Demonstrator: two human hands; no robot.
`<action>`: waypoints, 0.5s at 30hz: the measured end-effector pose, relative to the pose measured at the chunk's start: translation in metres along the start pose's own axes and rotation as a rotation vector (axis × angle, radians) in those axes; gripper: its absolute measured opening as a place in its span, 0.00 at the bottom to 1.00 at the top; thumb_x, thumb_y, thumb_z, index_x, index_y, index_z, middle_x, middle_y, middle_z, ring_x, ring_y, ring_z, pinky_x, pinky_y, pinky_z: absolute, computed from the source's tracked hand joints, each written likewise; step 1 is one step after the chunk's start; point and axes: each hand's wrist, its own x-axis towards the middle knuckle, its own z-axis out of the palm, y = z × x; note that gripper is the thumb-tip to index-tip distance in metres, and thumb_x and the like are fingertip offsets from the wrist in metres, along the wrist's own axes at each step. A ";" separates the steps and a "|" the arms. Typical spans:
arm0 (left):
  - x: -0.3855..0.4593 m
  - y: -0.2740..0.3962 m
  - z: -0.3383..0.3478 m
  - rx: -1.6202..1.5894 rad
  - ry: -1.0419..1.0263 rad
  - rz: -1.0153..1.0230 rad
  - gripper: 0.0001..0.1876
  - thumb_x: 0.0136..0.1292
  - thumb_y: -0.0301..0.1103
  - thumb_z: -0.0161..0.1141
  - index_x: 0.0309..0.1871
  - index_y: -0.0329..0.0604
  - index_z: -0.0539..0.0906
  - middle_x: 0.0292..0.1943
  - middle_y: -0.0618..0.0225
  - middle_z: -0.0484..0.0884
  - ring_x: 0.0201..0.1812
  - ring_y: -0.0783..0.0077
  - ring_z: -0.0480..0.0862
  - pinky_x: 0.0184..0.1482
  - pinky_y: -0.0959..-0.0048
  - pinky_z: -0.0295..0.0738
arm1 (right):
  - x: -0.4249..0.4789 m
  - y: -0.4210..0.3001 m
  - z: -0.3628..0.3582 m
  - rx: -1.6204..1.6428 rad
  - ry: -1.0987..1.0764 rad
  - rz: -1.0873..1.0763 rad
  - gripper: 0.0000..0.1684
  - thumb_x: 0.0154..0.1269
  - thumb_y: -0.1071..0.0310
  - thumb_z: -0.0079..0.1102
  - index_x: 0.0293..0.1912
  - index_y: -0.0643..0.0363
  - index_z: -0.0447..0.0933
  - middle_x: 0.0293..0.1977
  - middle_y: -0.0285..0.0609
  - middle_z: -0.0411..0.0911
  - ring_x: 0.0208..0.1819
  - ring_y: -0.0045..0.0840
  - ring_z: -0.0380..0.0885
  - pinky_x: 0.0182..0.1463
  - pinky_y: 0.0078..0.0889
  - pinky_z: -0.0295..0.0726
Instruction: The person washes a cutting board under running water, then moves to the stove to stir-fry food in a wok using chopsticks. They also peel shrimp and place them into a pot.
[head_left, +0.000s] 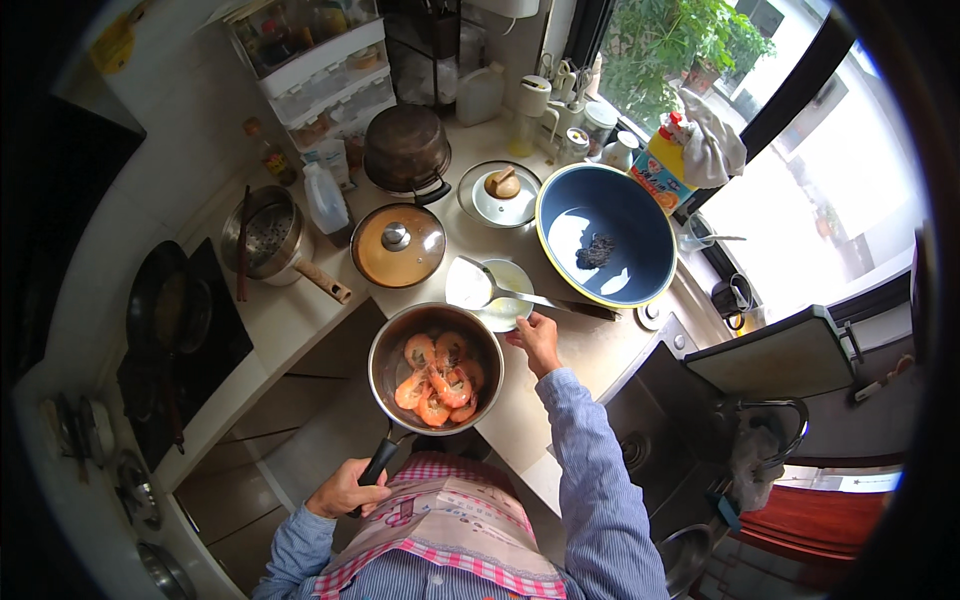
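Note:
My left hand (349, 489) is closed around the black handle of a steel saucepan (380, 390), which holds several orange-pink cooked shrimp (442, 379). My right hand (537, 341) is at the near rim of a small pale bowl (517, 279), its thumb and fingers by the edge; whether they grip it cannot be told. Across that bowl lies a metal spatula (551, 301), its wide blade over the left side. Behind the saucepan stands a pan with a glass lid (397, 245). A blue basin with a yellow rim (551, 262) holds a dark scouring pad (595, 251).
A wooden-handled pot with a steamer insert (262, 232) and chopsticks (243, 247) stand left, near a wok (157, 300) on the hob. Farther back are a dark pot (405, 146) and a glass lid (480, 202). The sink (660, 405) and a cutting board (772, 356) are right.

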 end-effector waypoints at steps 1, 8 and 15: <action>0.000 0.000 0.000 0.007 0.002 0.002 0.09 0.64 0.24 0.64 0.34 0.39 0.72 0.18 0.73 0.73 0.17 0.81 0.73 0.21 0.79 0.68 | -0.003 -0.002 -0.003 0.041 -0.041 0.013 0.15 0.68 0.67 0.60 0.47 0.70 0.79 0.32 0.44 0.83 0.26 0.23 0.82 0.29 0.24 0.84; -0.005 0.000 0.005 0.006 0.032 0.003 0.10 0.64 0.24 0.64 0.34 0.39 0.72 0.18 0.73 0.73 0.17 0.81 0.73 0.21 0.79 0.68 | 0.004 -0.005 -0.042 0.603 0.081 0.282 0.33 0.60 0.44 0.71 0.55 0.57 0.75 0.42 0.42 0.77 0.44 0.27 0.75 0.43 0.32 0.80; -0.007 -0.005 0.005 0.028 0.022 0.002 0.09 0.64 0.25 0.64 0.35 0.39 0.72 0.19 0.74 0.73 0.17 0.83 0.73 0.21 0.80 0.68 | 0.036 0.010 -0.055 1.020 0.010 0.181 0.14 0.65 0.60 0.66 0.44 0.59 0.79 0.33 0.43 0.81 0.35 0.31 0.80 0.39 0.30 0.84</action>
